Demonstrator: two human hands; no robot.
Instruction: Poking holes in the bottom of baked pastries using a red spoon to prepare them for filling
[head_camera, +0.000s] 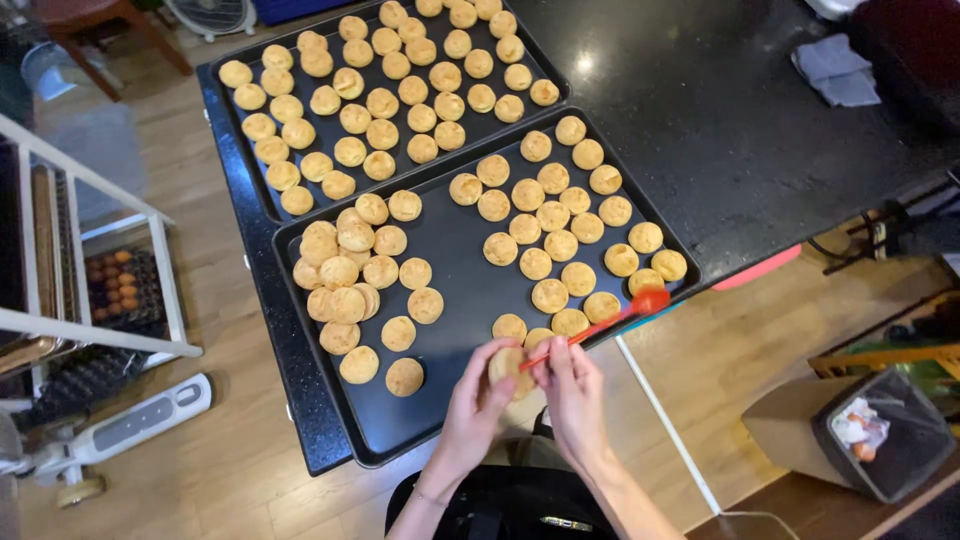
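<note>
Our left hand (478, 395) curls its fingers around a round pastry (506, 364); our right hand (572, 388) pinches a red spatula (610, 318). Beyond the fingertips lies bare baking tray (455, 255), its edge underneath.

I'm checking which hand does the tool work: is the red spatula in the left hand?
No. The red spatula is in the right hand, while the left hand holds a round pastry over the near tray.

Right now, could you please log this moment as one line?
left hand: holds round golden pastry puff | right hand: holds red silicone brush | under: near black baking tray
</note>
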